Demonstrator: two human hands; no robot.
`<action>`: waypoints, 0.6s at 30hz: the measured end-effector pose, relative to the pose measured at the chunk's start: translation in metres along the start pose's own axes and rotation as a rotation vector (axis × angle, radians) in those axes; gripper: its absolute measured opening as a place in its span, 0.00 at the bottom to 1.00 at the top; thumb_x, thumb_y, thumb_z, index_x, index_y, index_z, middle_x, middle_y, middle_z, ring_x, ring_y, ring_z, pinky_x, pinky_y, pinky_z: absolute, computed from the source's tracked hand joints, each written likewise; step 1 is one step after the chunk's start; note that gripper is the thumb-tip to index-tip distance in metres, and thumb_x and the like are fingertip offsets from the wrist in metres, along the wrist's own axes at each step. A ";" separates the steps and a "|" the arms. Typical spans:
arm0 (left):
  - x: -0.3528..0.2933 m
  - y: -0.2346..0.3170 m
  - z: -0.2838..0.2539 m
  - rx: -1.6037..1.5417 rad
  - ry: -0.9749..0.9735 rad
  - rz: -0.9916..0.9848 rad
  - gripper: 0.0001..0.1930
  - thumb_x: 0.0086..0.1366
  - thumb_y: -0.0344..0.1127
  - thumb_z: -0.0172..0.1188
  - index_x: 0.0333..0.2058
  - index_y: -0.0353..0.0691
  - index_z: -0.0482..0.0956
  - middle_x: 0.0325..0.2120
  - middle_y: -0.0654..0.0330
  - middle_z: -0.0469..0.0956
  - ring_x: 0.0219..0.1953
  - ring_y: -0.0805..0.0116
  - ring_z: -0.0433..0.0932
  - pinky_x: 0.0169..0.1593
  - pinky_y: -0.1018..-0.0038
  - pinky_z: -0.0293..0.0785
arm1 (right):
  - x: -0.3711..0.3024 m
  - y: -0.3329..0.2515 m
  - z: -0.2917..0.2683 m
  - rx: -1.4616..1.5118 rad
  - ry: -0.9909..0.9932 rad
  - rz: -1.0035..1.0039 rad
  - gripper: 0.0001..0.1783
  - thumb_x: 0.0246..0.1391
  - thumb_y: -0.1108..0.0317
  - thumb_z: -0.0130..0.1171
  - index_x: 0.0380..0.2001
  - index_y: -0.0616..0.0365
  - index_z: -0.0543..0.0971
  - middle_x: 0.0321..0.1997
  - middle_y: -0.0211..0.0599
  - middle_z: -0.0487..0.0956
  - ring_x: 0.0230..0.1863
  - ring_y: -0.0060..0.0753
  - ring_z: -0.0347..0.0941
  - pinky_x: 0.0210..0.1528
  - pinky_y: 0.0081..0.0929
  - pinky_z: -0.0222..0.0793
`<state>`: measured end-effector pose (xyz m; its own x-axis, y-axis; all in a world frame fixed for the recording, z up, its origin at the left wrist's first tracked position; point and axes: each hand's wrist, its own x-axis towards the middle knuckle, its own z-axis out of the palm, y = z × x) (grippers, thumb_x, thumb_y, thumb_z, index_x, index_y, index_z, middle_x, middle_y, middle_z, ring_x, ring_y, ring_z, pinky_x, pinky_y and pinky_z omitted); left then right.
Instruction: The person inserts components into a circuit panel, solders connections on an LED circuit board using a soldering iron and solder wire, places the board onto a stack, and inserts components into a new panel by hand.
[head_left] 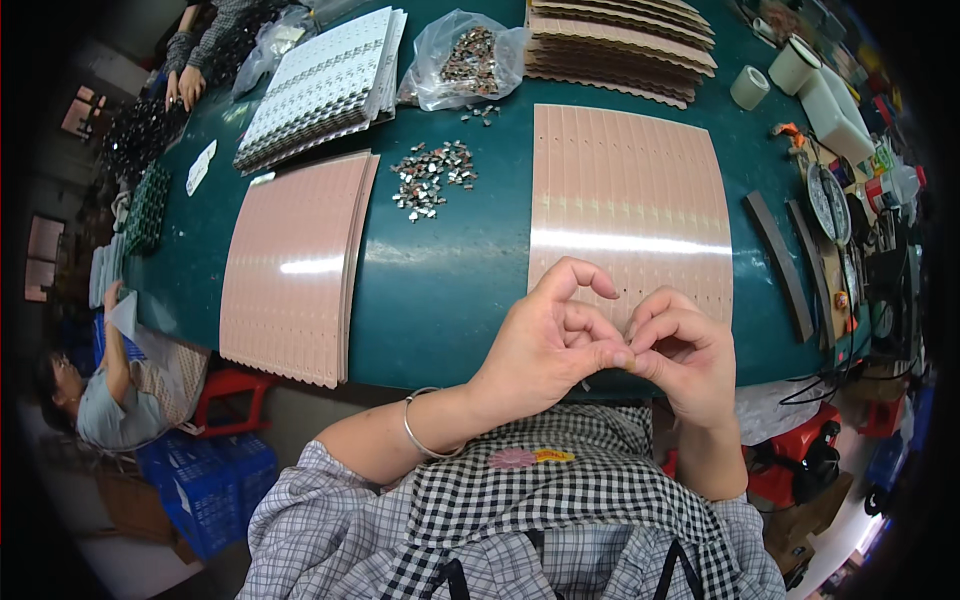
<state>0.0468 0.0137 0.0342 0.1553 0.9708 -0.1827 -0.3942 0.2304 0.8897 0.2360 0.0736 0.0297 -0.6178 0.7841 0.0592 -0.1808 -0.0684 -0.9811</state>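
So, far left of the frame there's a person [125,400] sitting low by a red stool [235,398] and a blue crate [210,490], and another worker's hands [187,85] up in the upper left corner. Then the green counter [450,310]: left pink stack [290,265], with white sheets [320,80] above it. Next, a loose pile of little metal pieces [430,180], clear bag [465,65] of similar bits above.

That pile sits up and left of both hands, so the left-hand grip [555,345] is nearer. Its index is arched away from the thumb; can't tell if it's pinching anything. The right pink panel [630,190] lies flat just up-frame of both, strips running up and down the frame, lower edge partly behind the fingers. The right-hand grip [690,355] has thumb and index closed together, tips right by the left thumb; can't make out anything tiny in there.

Further right, dark bars [780,265] lie slanted, then cluttered bottles and tools along the edge.
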 end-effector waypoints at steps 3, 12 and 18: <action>0.002 -0.002 0.004 0.074 0.079 0.038 0.21 0.61 0.20 0.64 0.50 0.35 0.65 0.31 0.56 0.81 0.34 0.77 0.80 0.37 0.84 0.75 | -0.002 0.004 -0.001 -0.036 0.014 -0.018 0.06 0.48 0.80 0.67 0.30 0.65 0.79 0.39 0.35 0.73 0.36 0.22 0.72 0.36 0.18 0.70; 0.009 0.022 -0.128 1.629 0.795 0.425 0.09 0.57 0.29 0.66 0.36 0.36 0.80 0.32 0.53 0.79 0.36 0.53 0.79 0.41 0.64 0.75 | -0.026 -0.005 -0.089 -0.759 0.286 -0.132 0.05 0.47 0.83 0.57 0.29 0.65 0.73 0.35 0.37 0.73 0.37 0.30 0.71 0.42 0.22 0.66; 0.019 0.016 -0.140 1.455 0.749 0.290 0.08 0.59 0.27 0.64 0.37 0.36 0.81 0.29 0.55 0.80 0.31 0.61 0.78 0.38 0.68 0.73 | -0.044 0.001 -0.092 -0.922 0.336 -0.049 0.06 0.48 0.83 0.59 0.30 0.64 0.74 0.35 0.39 0.73 0.37 0.39 0.73 0.41 0.29 0.69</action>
<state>-0.0832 0.0446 -0.0136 -0.3779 0.8815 0.2831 0.8560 0.2162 0.4696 0.3337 0.0959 0.0092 -0.3495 0.9177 0.1889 0.5560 0.3654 -0.7465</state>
